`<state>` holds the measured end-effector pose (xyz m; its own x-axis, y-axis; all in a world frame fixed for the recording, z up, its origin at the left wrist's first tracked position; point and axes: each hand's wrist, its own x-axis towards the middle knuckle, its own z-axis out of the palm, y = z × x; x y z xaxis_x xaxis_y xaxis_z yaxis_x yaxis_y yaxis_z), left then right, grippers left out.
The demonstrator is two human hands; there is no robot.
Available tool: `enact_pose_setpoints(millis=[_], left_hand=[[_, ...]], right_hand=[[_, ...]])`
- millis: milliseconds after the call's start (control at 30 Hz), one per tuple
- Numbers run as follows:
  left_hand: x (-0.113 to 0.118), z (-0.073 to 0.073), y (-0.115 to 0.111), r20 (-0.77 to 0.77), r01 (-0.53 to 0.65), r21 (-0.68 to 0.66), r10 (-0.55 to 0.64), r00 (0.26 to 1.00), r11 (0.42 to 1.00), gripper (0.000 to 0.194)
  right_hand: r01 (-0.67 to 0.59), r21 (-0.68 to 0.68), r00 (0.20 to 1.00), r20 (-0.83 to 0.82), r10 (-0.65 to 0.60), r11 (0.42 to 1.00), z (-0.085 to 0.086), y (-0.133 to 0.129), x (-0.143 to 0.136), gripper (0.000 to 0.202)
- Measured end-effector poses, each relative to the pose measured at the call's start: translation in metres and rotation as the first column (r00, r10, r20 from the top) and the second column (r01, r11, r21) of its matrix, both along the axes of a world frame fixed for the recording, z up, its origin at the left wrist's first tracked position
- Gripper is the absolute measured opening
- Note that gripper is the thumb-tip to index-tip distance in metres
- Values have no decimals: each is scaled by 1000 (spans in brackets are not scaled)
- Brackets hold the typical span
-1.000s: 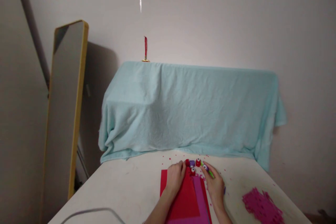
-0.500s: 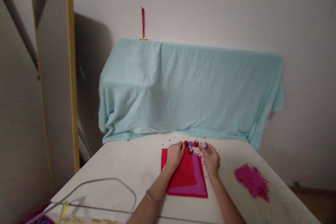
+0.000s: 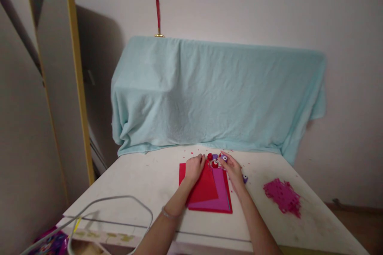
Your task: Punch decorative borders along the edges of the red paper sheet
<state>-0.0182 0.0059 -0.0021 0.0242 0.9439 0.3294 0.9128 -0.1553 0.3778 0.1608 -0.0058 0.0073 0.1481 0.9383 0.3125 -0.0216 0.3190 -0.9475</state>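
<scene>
My right hand (image 3: 232, 169) closes its fingers around a small purple craft punch (image 3: 224, 158) with a white round top. Just left of it, a red punch (image 3: 214, 164) stands at the far edge of the paper, with another red one (image 3: 210, 156) and a purple one behind. My left hand (image 3: 194, 167) rests on the red sheet (image 3: 205, 187), fingers curled together close to the red punches; what they may hold is hidden. Under that sheet, magenta paper (image 3: 222, 191) and more red sheets show. Another purple punch (image 3: 245, 178) lies right of my right wrist.
Tiny paper bits (image 3: 192, 153) are scattered over the far part of the white table (image 3: 155, 183). A heap of magenta paper scraps (image 3: 283, 197) lies at the right. A grey looped wire (image 3: 119, 197) crosses the front left. A light blue cloth (image 3: 215, 95) hangs behind.
My right hand has moved left toward the red punches, and the purple punch beside its wrist shows more. My left hand stays on the red sheet. The whole view has shifted slightly.
</scene>
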Motion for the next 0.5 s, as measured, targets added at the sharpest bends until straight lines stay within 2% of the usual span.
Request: enact_pose_setpoints(millis=[167,367,500], left_hand=[[-3,0,-2,-40,-15,18,16,999,1000,48],[-4,2,-4,-44,-41,7,41,998,999,50],[-4,1,-3,-72,-48,-1,48,996,999,50]], right_hand=[[-131,-59,990,-58,127,990,5,-8,-7,51],[-306,-93,950,-88,298,947,-7,-2,-4,42],[-337,-118,930,-194,312,934,-12,3,-1,42]])
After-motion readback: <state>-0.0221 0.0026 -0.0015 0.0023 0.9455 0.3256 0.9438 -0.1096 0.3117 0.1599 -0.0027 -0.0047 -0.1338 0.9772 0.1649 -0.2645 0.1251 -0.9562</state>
